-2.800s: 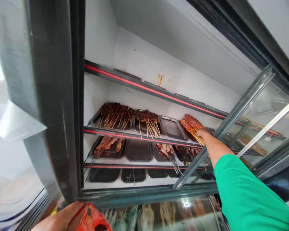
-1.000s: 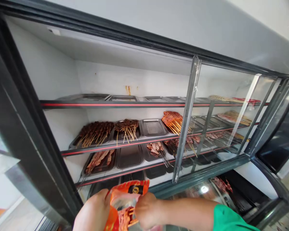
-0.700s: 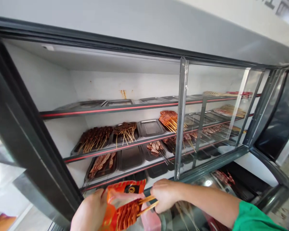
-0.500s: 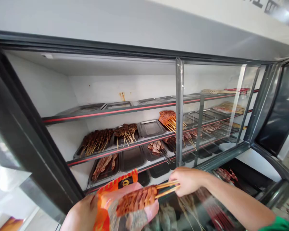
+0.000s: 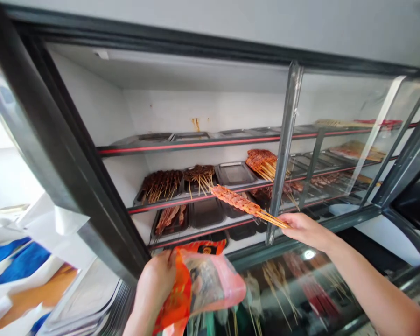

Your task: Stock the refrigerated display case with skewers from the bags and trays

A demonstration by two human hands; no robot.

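My right hand [image 5: 303, 228] is closed on the stick ends of a small bundle of meat skewers [image 5: 236, 199], held up in front of the open display cabinet with the meat pointing left and up. My left hand [image 5: 157, 280] grips the orange and pink plastic bag [image 5: 203, 287] low in the view, below the cabinet's bottom rail. On the middle shelf an empty steel tray [image 5: 235, 172] sits between a tray of brown skewers [image 5: 199, 175] and a pile of orange skewers [image 5: 262, 162].
The cabinet has three red-edged shelves [image 5: 196, 143] of steel trays, some with skewers [image 5: 161, 183]. A sliding glass door [image 5: 339, 149] covers the right half; its frame post [image 5: 283, 149] stands beside my right hand. The dark left door frame [image 5: 66, 154] slants across. A lower glass case [image 5: 294, 280] shows more skewers.
My right hand pulled a bundle of skewers out of the bag and lifted it up toward the shelves. The left hand kept hold of the bag. The view shifted.
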